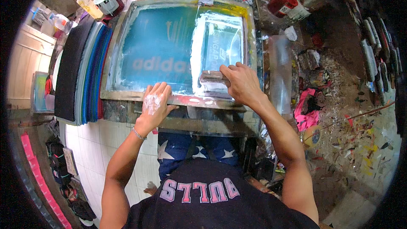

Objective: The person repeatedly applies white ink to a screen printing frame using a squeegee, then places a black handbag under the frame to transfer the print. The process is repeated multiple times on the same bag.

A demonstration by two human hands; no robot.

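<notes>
A wooden-framed printing screen (109,65) with blue-green mesh lies flat on the worktable before me. Near the frame's lower right, my right hand (242,84) is closed round the handle of a squeegee (213,76), which rests on the mesh. White ink (196,42) surrounds a paler rectangular window with a faint design, just beyond the squeegee. My left hand (156,102) grips the near edge of the frame with its fingers bent over the rim. White ink is smeared across the back of that hand. The squeegee's blade is hidden.
A thick stack of coloured fabric pieces (80,72) stands left of the screen. An ink-stained can (108,2) sits at the far left, and a red-stained tub (283,3) at the far right. Pink cloth (307,109) and scraps litter the right side.
</notes>
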